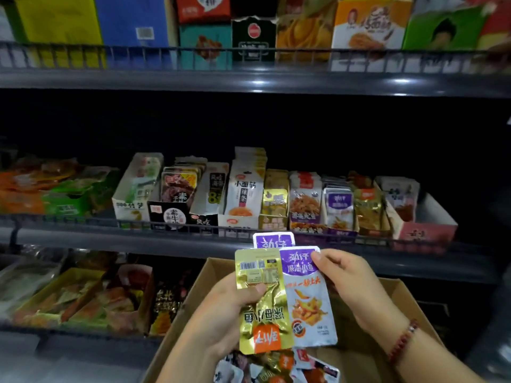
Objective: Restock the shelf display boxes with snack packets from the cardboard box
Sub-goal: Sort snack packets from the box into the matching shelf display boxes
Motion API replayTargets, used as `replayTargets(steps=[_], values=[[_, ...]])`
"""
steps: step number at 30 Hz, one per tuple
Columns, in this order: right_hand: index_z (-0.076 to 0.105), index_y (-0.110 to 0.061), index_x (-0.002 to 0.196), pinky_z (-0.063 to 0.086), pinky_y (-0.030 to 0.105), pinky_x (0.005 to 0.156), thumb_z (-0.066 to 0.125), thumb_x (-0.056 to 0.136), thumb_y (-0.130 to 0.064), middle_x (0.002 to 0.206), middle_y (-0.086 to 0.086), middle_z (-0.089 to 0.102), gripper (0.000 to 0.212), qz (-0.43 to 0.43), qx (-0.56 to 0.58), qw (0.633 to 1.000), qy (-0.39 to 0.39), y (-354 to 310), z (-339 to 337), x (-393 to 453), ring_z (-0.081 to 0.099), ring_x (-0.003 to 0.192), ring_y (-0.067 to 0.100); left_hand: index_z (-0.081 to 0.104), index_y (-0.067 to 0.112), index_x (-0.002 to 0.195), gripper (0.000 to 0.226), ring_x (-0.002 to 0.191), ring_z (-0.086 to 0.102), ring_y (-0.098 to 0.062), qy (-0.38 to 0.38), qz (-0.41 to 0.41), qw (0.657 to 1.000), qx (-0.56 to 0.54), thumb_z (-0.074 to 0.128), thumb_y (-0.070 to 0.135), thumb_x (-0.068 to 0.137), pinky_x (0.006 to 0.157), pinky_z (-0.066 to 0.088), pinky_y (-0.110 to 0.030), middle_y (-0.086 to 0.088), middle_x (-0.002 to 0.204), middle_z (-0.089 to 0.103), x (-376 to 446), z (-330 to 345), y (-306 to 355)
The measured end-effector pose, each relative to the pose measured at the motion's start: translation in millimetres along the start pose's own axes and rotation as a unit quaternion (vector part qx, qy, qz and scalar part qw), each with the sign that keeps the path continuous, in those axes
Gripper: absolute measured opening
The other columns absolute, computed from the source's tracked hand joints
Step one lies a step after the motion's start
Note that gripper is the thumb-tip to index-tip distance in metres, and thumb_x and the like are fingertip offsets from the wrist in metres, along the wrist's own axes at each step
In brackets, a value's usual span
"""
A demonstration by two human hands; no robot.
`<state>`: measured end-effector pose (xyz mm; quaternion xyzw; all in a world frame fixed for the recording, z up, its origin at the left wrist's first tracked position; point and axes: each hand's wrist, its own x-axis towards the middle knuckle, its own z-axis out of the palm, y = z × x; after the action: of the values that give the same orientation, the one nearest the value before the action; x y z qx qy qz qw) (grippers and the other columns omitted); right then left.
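the left hand (235,308) grips a gold packet (262,302) upside down over the cardboard box (193,294). the right hand (345,275) pinches a purple-and-white packet (309,299) just right of it, near the shelf display boxes (276,205).

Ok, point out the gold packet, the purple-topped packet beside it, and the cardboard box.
gold packet (262,305), head view, wrinkled middle.
purple-topped packet (307,299), head view, printed front.
cardboard box (398,297), head view, right wall.
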<state>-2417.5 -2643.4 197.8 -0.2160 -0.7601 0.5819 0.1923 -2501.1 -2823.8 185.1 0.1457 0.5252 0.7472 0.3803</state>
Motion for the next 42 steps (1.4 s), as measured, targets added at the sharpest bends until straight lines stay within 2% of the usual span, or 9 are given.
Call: replayTargets(steps=[5, 11, 16, 23, 28, 30, 33, 38, 42], values=[[0.068, -0.012, 0.097, 0.055, 0.032, 0.072, 0.052, 0.095, -0.024, 0.085, 0.005, 0.075, 0.02, 0.037, 0.076, 0.996, 0.026, 29, -18, -9, 0.072, 0.079, 0.02, 0.062, 0.003, 0.118, 0.032, 0.098, 0.069, -0.035, -0.058, -0.038, 0.998, -0.001, 0.05, -0.003, 0.09, 0.079, 0.056, -0.045, -0.022, 0.111, 0.07, 6, 17, -13], [0.064, -0.006, 0.096, 0.056, 0.045, 0.078, 0.053, 0.096, -0.027, 0.085, 0.014, 0.074, 0.023, 0.086, 0.159, 0.982, 0.058, 49, -19, -8, 0.071, 0.079, 0.031, 0.058, 0.003, 0.123, 0.041, 0.099, 0.069, -0.037, -0.095, -0.09, 0.991, -0.005, 0.055, -0.001, 0.082, 0.078, 0.058, -0.045, -0.024, 0.112, 0.068, 14, 24, -30], [0.056, -0.013, 0.101, 0.057, 0.026, 0.055, 0.053, 0.095, -0.027, 0.081, 0.005, 0.074, 0.016, 0.082, 0.162, 0.98, 0.078, 57, -16, -9, 0.072, 0.071, 0.02, 0.057, 0.005, 0.124, 0.039, 0.107, 0.065, -0.041, -0.103, -0.132, 0.986, 0.02, 0.057, -0.001, 0.085, 0.099, 0.045, -0.056, -0.026, 0.115, 0.067, 26, 34, -48], [0.061, -0.013, 0.093, 0.057, 0.045, 0.078, 0.045, 0.097, -0.036, 0.084, 0.004, 0.073, 0.028, 0.038, 0.069, 0.993, 0.09, 63, -19, -6, 0.071, 0.077, 0.02, 0.061, 0.013, 0.118, 0.029, 0.104, 0.068, -0.033, -0.064, -0.101, 0.983, 0.137, 0.057, 0.004, 0.091, 0.102, 0.044, -0.054, -0.014, 0.107, 0.073, 40, 41, -55], [0.057, -0.015, 0.099, 0.058, 0.03, 0.07, 0.039, 0.096, -0.043, 0.088, 0.003, 0.073, 0.033, 0.056, 0.101, 0.99, 0.084, 63, -24, -4, 0.072, 0.076, 0.014, 0.062, 0.023, 0.113, 0.025, 0.103, 0.069, -0.025, -0.007, -0.048, 0.977, 0.206, 0.061, 0.011, 0.092, 0.101, 0.045, -0.054, -0.002, 0.104, 0.075, 41, 44, -58], [0.055, -0.017, 0.105, 0.058, 0.033, 0.076, 0.04, 0.096, -0.043, 0.092, 0.003, 0.074, 0.032, 0.08, 0.138, 0.986, 0.043, 61, -25, -5, 0.072, 0.081, 0.016, 0.062, 0.025, 0.111, 0.022, 0.098, 0.07, -0.022, 0.006, -0.04, 0.974, 0.221, 0.061, 0.013, 0.092, 0.099, 0.048, -0.052, 0.001, 0.101, 0.075, 40, 45, -57], [0.05, -0.016, 0.109, 0.058, 0.038, 0.077, 0.05, 0.095, -0.032, 0.097, 0.004, 0.074, 0.021, 0.097, 0.154, 0.983, 0.004, 58, -27, -5, 0.072, 0.083, 0.02, 0.061, 0.022, 0.111, 0.022, 0.096, 0.071, -0.024, 0.007, -0.047, 0.978, 0.205, 0.06, 0.01, 0.093, 0.097, 0.049, -0.052, -0.002, 0.1, 0.076, 40, 47, -55], [0.048, -0.019, 0.104, 0.057, 0.048, 0.081, 0.051, 0.096, -0.029, 0.095, 0.005, 0.073, 0.014, 0.058, 0.118, 0.99, 0.049, 54, -38, 4, 0.072, 0.083, 0.022, 0.062, 0.013, 0.111, 0.021, 0.097, 0.07, -0.031, 0.021, -0.047, 0.991, 0.127, 0.053, 0.003, 0.096, 0.096, 0.049, -0.052, -0.011, 0.099, 0.075, 41, 58, -51], [0.045, -0.024, 0.105, 0.058, 0.048, 0.077, 0.048, 0.098, -0.031, 0.099, 0.005, 0.069, 0.011, 0.041, 0.1, 0.989, 0.096, 50, -48, 20, 0.071, 0.082, 0.02, 0.062, 0.013, 0.109, 0.017, 0.087, 0.073, -0.027, 0.064, -0.032, 0.991, 0.114, 0.051, 0.006, 0.098, 0.076, 0.056, -0.043, -0.01, 0.094, 0.076, 49, 69, -40]])
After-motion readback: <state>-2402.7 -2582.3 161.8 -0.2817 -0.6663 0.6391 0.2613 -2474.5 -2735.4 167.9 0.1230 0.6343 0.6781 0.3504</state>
